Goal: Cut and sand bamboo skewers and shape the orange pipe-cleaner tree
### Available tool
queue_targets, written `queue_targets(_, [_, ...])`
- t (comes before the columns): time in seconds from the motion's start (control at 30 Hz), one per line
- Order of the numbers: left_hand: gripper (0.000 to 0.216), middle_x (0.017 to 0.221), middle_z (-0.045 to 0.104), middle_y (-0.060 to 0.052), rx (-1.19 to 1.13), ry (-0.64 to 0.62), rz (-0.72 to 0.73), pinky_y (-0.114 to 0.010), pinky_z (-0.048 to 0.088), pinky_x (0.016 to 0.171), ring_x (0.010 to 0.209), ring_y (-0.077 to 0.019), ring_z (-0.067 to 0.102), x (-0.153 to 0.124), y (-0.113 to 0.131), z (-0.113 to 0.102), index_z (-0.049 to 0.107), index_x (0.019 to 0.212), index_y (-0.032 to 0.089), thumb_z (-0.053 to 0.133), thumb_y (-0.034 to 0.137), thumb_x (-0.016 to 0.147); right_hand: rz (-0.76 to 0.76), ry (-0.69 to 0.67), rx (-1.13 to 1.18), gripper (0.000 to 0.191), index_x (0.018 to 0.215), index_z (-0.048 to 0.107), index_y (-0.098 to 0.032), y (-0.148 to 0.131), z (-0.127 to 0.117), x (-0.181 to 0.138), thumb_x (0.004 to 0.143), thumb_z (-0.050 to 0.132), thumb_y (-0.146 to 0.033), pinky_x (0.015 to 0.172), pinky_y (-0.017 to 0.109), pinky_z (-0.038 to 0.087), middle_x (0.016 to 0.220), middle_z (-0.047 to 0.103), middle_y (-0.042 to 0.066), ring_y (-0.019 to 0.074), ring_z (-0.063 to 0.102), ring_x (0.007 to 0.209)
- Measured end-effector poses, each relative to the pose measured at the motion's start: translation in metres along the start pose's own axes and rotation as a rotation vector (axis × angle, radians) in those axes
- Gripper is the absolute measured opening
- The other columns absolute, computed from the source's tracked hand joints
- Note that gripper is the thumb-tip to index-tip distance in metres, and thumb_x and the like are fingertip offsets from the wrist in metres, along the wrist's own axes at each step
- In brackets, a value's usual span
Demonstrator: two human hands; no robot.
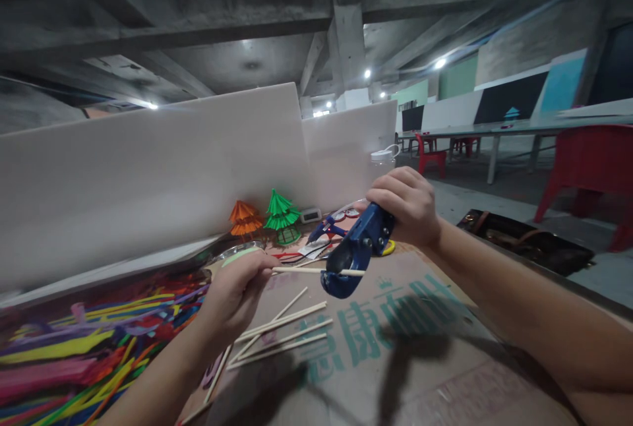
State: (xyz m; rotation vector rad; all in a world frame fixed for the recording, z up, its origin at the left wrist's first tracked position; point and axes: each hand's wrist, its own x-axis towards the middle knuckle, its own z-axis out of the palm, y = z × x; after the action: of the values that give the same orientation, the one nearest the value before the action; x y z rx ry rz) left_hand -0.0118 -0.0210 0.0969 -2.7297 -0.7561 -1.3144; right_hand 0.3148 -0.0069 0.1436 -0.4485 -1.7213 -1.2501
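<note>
My right hand (pixel 408 205) is closed round the handle of a blue cutter tool (pixel 353 251) held above the cardboard sheet (pixel 405 347). A thin wooden stick (pixel 301 270) passes through the tool's curved jaw. My left hand (pixel 237 294) pinches the stick's left end and holds it level. Several more wooden sticks (pixel 281 330) lie loose on the cardboard just below my left hand.
A heap of coloured paper strips (pixel 84 347) fills the left. Orange (pixel 244 217) and green (pixel 281 210) folded paper trees stand by the white partition (pixel 148 175), beside a blue glue gun (pixel 326 228). Red chairs (pixel 588 169) and long tables stand at the right.
</note>
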Motion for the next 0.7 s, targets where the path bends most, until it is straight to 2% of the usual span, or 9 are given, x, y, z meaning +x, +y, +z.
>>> queue_targets(0.2, [0.026, 0.076, 0.063, -0.001, -0.015, -0.046, -0.070, -0.022, 0.042, 0.063, 0.066, -0.0135, 0.055, -0.004, -0.002, 0.002, 0.065, 0.095, 0.019, 0.043, 0.029, 0.103, 0.026, -0.085, 0.097, 0.027, 0.072, 0.054, -0.023, 0.000, 0.002, -0.002, 0.093, 0.062, -0.038, 0.059, 0.033, 0.035, 0.064, 0.059, 0.002, 0.0181, 0.044, 0.060])
queue_targets(0.4, [0.035, 0.072, 0.059, -0.001, -0.064, -0.042, -0.143, -0.024, 0.040, 0.063, 0.064, -0.0143, 0.051, -0.005, -0.001, 0.012, 0.065, 0.092, 0.019, 0.039, 0.040, 0.104, 0.049, -0.131, 0.175, 0.023, 0.069, 0.049, -0.023, 0.001, 0.011, -0.009, 0.090, 0.059, -0.026, 0.054, 0.032, 0.030, 0.057, 0.050, 0.000, 0.0170, 0.037, 0.055])
queue_targets(0.57, [0.038, 0.076, 0.057, -0.002, -0.177, -0.046, -0.255, -0.025, 0.040, 0.065, 0.067, -0.0150, 0.049, -0.008, -0.006, 0.019, 0.064, 0.093, 0.019, 0.041, 0.048, 0.103, 0.060, -0.168, 0.208, 0.013, 0.070, 0.051, -0.023, 0.004, 0.020, -0.021, 0.082, 0.056, -0.021, 0.053, 0.030, 0.032, 0.056, 0.053, 0.000, 0.0168, 0.043, 0.054])
queue_targets(0.7, [0.038, 0.073, 0.051, 0.000, -0.251, -0.049, -0.350, -0.024, 0.035, 0.059, 0.066, -0.0142, 0.046, -0.008, -0.016, 0.023, 0.063, 0.094, 0.019, 0.041, 0.050, 0.102, 0.117, -0.147, 0.157, 0.016, 0.066, 0.050, -0.023, 0.009, 0.025, -0.027, 0.079, 0.058, -0.018, 0.052, 0.030, 0.030, 0.054, 0.051, 0.000, 0.0165, 0.043, 0.053])
